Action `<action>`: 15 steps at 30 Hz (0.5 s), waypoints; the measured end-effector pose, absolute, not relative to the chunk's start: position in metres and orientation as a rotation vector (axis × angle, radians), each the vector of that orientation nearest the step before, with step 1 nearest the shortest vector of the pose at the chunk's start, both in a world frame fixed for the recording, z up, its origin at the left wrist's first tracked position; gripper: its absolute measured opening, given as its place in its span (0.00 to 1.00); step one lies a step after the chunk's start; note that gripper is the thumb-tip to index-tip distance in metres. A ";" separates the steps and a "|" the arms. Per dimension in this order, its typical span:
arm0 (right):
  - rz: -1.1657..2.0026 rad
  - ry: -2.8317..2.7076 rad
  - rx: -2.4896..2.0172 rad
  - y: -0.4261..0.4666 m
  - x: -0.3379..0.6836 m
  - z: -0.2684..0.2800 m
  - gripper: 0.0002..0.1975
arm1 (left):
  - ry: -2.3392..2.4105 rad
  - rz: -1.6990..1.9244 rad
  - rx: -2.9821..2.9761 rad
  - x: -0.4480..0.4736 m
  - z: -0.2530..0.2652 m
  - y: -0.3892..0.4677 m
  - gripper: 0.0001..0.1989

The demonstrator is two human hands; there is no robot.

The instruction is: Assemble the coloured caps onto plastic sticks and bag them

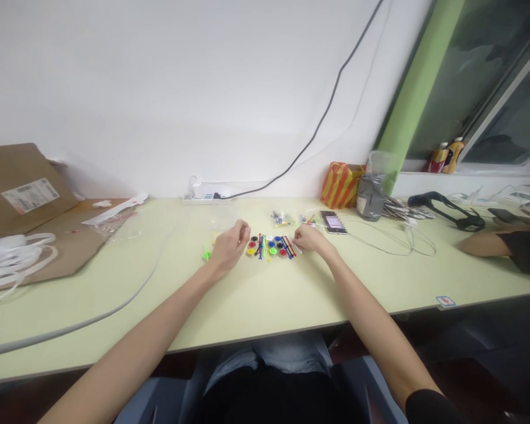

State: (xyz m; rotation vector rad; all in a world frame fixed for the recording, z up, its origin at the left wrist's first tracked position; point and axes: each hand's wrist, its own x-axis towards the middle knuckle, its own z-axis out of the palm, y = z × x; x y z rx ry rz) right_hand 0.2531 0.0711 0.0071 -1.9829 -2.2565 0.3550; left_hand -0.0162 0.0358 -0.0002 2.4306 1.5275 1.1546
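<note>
Small round discs in red, black, blue, yellow, green and white, such as the red disc (pixel 283 253), lie in rows on the table between my hands. Thin coloured arrow-shaped pieces lie among them, including a blue arrow (pixel 261 248). My right hand (pixel 311 238) pinches at a white arrow (pixel 298 249) on the right end of the group. To the left of the discs, my left hand (pixel 230 246) is held with curled fingers; whatever is in them is hidden. A bright green piece (pixel 207 255) lies beside that hand, with yellow bits partly hidden behind it.
Clear bags of small parts (pixel 282 218) and a phone (pixel 334 222) lie behind my hands. A power strip (pixel 201 200) sits against the wall. Cardboard (pixel 70 247) and a grey cable (pixel 115 311) are left; a striped bag (pixel 339 185), headset (pixel 450 212) and another person's arm (pixel 486 243) are right.
</note>
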 end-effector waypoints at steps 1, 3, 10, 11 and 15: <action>0.351 -2.258 -1.986 0.071 0.253 0.007 0.10 | 1.525 1.151 2.432 -0.016 -0.001 0.036 0.12; 0.337 -2.259 -1.996 0.070 0.253 0.007 0.10 | 1.517 1.146 2.433 -0.016 -0.001 0.036 0.12; 0.187 -2.246 -2.078 0.071 0.251 0.003 0.11 | 1.511 1.128 2.425 -0.015 -0.002 0.036 0.11; 0.158 -2.248 -2.087 0.071 0.249 0.003 0.11 | 1.512 1.124 2.424 -0.015 -0.002 0.036 0.11; 0.083 -2.277 -2.085 0.069 0.241 0.002 0.13 | 1.517 1.115 2.424 -0.015 -0.002 0.037 0.11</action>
